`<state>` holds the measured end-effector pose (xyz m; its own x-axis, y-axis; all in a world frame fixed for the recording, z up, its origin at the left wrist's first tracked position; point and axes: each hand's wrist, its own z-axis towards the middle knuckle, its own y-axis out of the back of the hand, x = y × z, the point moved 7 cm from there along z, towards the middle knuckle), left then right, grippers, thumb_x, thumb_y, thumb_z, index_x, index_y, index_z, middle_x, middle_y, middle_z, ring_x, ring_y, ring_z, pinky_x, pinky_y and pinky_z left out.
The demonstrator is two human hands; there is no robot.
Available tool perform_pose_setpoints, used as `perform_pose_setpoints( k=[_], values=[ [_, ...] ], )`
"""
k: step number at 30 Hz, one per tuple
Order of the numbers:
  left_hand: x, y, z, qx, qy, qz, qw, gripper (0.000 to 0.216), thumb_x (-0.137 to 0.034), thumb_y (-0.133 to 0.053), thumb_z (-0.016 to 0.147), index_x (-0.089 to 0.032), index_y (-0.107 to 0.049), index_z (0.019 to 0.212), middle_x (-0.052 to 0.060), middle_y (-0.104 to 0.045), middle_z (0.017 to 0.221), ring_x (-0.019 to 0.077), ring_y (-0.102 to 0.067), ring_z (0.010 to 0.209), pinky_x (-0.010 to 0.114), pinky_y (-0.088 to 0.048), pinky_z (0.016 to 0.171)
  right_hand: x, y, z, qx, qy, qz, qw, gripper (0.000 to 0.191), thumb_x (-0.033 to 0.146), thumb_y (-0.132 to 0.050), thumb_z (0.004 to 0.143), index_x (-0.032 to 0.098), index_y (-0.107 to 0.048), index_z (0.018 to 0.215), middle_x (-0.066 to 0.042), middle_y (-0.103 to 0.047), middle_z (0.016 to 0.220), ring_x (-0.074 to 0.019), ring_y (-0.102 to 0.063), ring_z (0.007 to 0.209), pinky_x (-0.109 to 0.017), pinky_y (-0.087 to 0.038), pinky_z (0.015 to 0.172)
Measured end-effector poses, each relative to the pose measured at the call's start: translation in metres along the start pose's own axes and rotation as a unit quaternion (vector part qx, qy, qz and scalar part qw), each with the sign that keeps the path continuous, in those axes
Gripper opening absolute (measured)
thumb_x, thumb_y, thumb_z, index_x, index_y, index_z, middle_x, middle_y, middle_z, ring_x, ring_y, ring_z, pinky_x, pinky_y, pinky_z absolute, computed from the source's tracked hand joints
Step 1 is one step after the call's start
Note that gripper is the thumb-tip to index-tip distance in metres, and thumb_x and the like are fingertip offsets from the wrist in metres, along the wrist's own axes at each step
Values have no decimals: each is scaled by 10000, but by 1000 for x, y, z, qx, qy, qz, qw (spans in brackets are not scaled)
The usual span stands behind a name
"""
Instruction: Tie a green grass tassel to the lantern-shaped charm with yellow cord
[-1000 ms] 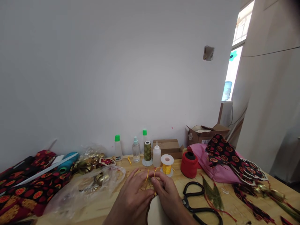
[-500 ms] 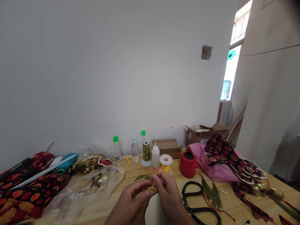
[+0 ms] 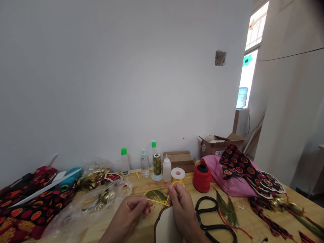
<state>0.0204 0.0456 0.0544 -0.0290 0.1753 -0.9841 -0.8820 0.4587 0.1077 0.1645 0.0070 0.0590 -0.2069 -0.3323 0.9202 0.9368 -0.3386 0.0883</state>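
Low in the middle of the view, my left hand (image 3: 133,209) pinches one end of a yellow cord (image 3: 158,201). My right hand (image 3: 181,206) pinches the other end, and the cord runs taut between them. Both hands hover just above a pale shaped card with a dark edge (image 3: 165,226) lying on the wooden table (image 3: 113,222). A green feather (image 3: 155,194) lies right behind the cord. A white spool of yellow cord (image 3: 178,175) stands just beyond my right hand.
Black scissors (image 3: 211,216) lie to the right, next to green feathers (image 3: 229,207). A red thread cone (image 3: 201,178), olive thread spool (image 3: 157,164) and small bottles (image 3: 144,163) line the wall. A clear bag of brass bells (image 3: 101,199) and patterned fabric (image 3: 22,209) lie left; pink fabric (image 3: 227,184) right.
My hands have drawn apart from a close huddle over the cord, left hand moving left, and the yellow cord is now stretched between them. The view has shifted slightly.
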Motion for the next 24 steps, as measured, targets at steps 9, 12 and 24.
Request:
perform_pose_setpoints(
  k=[9, 12, 24],
  values=[
    [8, -8, -3, 25, 27, -355, 934, 167, -267, -605, 678, -123, -665, 620, 100, -642, 992, 257, -529, 982, 396, -364, 908, 5, 2, -1, -23, 33, -23, 999, 294, 373, -304, 820, 205, -362, 586, 34, -415, 520, -105, -421, 486, -201, -330, 465],
    [13, -8, -2, 13, 47, -404, 914, 144, -232, -581, 705, -127, -661, 646, 95, -693, 837, 217, -594, 873, 369, -425, 857, 3, -2, -5, -5, 53, -63, 997, 288, 359, -315, 825, 196, -402, 605, 20, -450, 524, -110, -438, 491, -209, -326, 473],
    [5, -12, 2, 26, 23, -439, 898, 185, -179, -583, 706, -134, -590, 526, -15, -554, 498, 84, -528, 566, 169, -461, 602, 8, 1, -8, -30, 42, -14, 999, 316, 405, -330, 810, 182, -423, 607, 14, -425, 536, -111, -404, 502, -225, -315, 472]
  ],
)
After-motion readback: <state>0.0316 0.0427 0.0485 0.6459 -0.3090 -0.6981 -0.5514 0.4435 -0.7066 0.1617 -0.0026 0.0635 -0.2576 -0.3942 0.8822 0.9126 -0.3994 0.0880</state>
